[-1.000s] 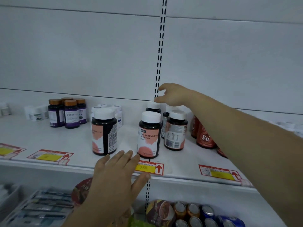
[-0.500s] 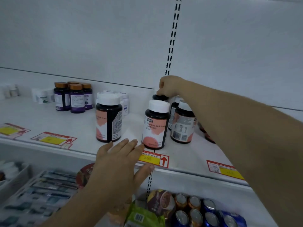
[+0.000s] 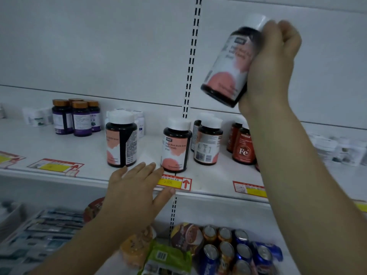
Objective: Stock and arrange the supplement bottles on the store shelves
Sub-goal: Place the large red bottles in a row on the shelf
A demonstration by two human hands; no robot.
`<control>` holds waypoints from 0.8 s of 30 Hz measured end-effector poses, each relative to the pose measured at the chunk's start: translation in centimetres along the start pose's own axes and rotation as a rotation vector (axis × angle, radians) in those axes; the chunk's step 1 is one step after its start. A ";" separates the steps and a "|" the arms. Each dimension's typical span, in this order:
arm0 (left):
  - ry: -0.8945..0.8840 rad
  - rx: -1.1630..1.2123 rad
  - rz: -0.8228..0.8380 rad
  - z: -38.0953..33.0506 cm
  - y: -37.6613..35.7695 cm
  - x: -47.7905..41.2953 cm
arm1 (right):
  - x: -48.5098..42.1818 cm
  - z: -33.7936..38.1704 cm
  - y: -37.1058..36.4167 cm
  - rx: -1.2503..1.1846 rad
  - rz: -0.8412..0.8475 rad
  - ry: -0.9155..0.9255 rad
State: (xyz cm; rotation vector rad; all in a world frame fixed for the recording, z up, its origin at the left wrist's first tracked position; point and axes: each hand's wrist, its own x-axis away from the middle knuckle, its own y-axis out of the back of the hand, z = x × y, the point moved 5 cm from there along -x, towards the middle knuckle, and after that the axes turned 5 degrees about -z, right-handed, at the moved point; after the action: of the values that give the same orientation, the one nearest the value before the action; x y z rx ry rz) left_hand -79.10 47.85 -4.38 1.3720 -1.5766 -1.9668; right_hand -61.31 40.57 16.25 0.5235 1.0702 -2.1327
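Left hand [image 3: 135, 187] lies flat on the front edge of the shelf [image 3: 214, 175], fingers straight and grasping nothing, thumb at the shelf lip. Right hand [image 3: 274, 62] is raised high, fingers curled round a dark, white-capped supplement bottle [image 3: 228, 64] held tilted in the air, cap uppermost; its pink-and-white label is blurred. Below the hands stand drink cans [image 3: 236, 247] and a green packet [image 3: 168, 257]. Beside the left thumb, a yellow price tag [image 3: 174, 182] bears a red arrow; its digits are too faint to read. Just beyond the left fingertips stands a matching bottle [image 3: 175, 148] reading "Four Red Rich Iron Soft Candy"; a second [image 3: 121, 141] to its left shows its side panel. Under the right forearm, a red bottle [image 3: 243, 148] reads "Fe". Farther left stand purple bottles [image 3: 77, 119] with bronze caps.
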 end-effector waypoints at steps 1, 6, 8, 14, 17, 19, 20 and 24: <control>-0.004 0.018 -0.015 0.0 -0.1 0.0 | 1.7 -0.6 1.0 0.017 -0.009 -0.071; 0.009 0.037 -0.082 -0.1 0.1 0.1 | 7.8 -4.6 6.0 0.343 0.002 -0.234; 0.011 0.038 -0.066 -0.1 0.0 0.1 | 9.1 -5.6 6.9 0.566 0.086 -0.173; 0.010 0.027 -0.068 0.0 -0.2 0.2 | 10.8 -6.9 7.6 0.673 0.338 -0.124; 0.011 0.027 -0.074 0.0 -0.3 0.1 | 11.4 -7.4 8.2 0.722 0.366 -0.117; 0.008 0.016 -0.069 0.0 -0.3 0.1 | 11.5 -7.4 8.4 0.814 0.345 -0.105; 0.006 0.016 -0.072 0.0 -0.3 0.1 | 11.3 -7.2 8.5 0.789 0.305 -0.120; 0.002 0.033 -0.080 0.0 -0.1 0.2 | 10.6 -6.6 8.2 0.266 0.103 -0.392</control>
State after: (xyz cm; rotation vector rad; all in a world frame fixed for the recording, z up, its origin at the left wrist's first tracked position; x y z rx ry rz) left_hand -79.16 47.77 -4.60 1.4711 -1.5830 -1.9932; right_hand -62.25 38.25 1.49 0.2557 0.5369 -2.1780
